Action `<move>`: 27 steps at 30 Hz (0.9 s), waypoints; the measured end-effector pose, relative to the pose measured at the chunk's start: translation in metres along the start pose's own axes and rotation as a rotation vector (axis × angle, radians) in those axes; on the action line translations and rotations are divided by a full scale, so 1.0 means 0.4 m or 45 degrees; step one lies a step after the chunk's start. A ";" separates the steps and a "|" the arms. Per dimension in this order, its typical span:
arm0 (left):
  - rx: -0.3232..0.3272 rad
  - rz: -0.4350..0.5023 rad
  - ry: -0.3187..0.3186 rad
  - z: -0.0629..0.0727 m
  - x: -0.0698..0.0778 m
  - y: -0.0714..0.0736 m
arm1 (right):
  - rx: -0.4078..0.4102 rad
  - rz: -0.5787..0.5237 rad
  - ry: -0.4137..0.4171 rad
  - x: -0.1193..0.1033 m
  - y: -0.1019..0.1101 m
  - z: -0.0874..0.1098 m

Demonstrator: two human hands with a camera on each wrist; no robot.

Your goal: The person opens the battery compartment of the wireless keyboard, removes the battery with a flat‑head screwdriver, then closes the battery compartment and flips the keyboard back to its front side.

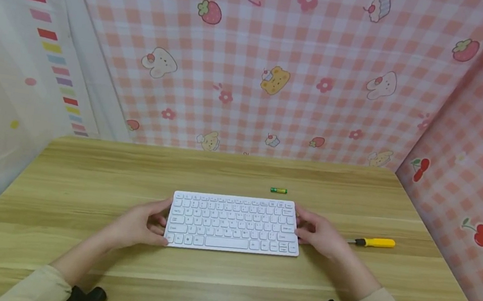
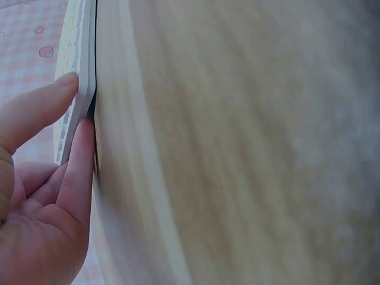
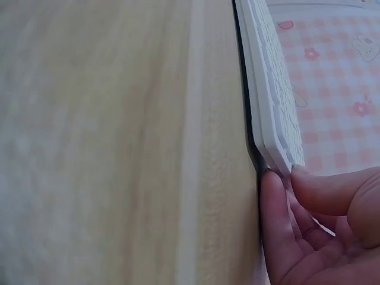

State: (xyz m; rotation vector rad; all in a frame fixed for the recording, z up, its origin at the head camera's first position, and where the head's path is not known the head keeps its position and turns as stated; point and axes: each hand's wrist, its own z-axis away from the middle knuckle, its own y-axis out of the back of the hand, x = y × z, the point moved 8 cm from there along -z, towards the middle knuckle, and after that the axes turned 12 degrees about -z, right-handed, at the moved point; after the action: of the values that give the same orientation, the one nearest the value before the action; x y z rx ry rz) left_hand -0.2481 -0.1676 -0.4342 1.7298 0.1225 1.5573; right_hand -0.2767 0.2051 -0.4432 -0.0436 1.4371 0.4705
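Observation:
A white keyboard (image 1: 232, 223) lies face up, level and close over the wooden table, its space bar toward me. My left hand (image 1: 142, 224) grips its left end, thumb on the top near the front corner. At the right end my right hand (image 1: 318, 232) pinches the edge between thumb and fingers. In the left wrist view the left thumb (image 2: 44, 107) presses the top face while a finger reaches under the edge. The right wrist view shows the right thumb (image 3: 326, 190) at the keyboard's corner, with a finger beneath.
Behind the keyboard lies a small green and yellow battery (image 1: 279, 190). To the right, beyond my right hand, is a screwdriver (image 1: 376, 242) with a yellow and black handle. The wooden table (image 1: 214, 289) ends at pink checked curtains (image 1: 246, 44) at the back and right.

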 end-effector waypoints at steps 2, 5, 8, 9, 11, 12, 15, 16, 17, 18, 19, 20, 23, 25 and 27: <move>-0.002 0.000 -0.005 -0.001 -0.001 0.000 | 0.000 0.034 0.014 -0.003 0.000 0.001; -0.004 -0.003 -0.009 -0.002 -0.004 0.001 | 0.003 0.076 0.044 -0.010 0.000 0.001; -0.004 -0.013 -0.008 -0.003 -0.006 0.002 | 0.008 0.095 0.056 -0.014 0.001 -0.001; -0.002 -0.016 -0.005 -0.003 -0.006 0.002 | 0.009 0.103 0.054 -0.014 0.002 -0.001; 0.001 -0.026 -0.001 -0.004 -0.006 0.003 | 0.013 0.127 0.044 -0.013 0.003 -0.003; 0.001 -0.029 0.000 -0.004 -0.006 0.003 | 0.012 0.132 0.038 -0.013 0.004 -0.003; 0.020 -0.084 -0.008 -0.004 -0.001 0.005 | -0.001 0.172 0.040 -0.017 0.004 -0.003; 0.028 -0.111 -0.020 -0.004 0.002 0.006 | -0.002 0.201 0.050 -0.021 0.006 -0.001; 0.039 -0.149 -0.034 -0.004 0.008 0.008 | -0.002 0.233 0.064 -0.026 0.008 0.001; 0.055 -0.194 -0.053 -0.003 0.014 0.012 | -0.006 0.268 0.089 -0.034 0.010 0.004; 0.077 -0.252 -0.068 -0.002 0.021 0.017 | -0.005 0.303 0.118 -0.044 0.012 0.008; 0.099 -0.302 -0.079 0.000 0.028 0.023 | -0.001 0.344 0.151 -0.054 0.016 0.013; 0.165 -0.436 -0.120 0.008 0.058 0.047 | 0.036 0.494 0.255 -0.093 0.027 0.033; 0.214 -0.557 -0.124 0.018 0.077 0.064 | 0.067 0.619 0.333 -0.120 0.033 0.046; 0.252 -0.698 -0.127 0.028 0.096 0.078 | 0.106 0.791 0.412 -0.146 0.036 0.057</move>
State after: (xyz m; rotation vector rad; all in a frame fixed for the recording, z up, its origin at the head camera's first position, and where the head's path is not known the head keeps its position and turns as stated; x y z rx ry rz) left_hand -0.2421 -0.1732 -0.3843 1.7282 0.6608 1.0800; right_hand -0.2637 0.2083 -0.3803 0.4218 1.7823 0.9414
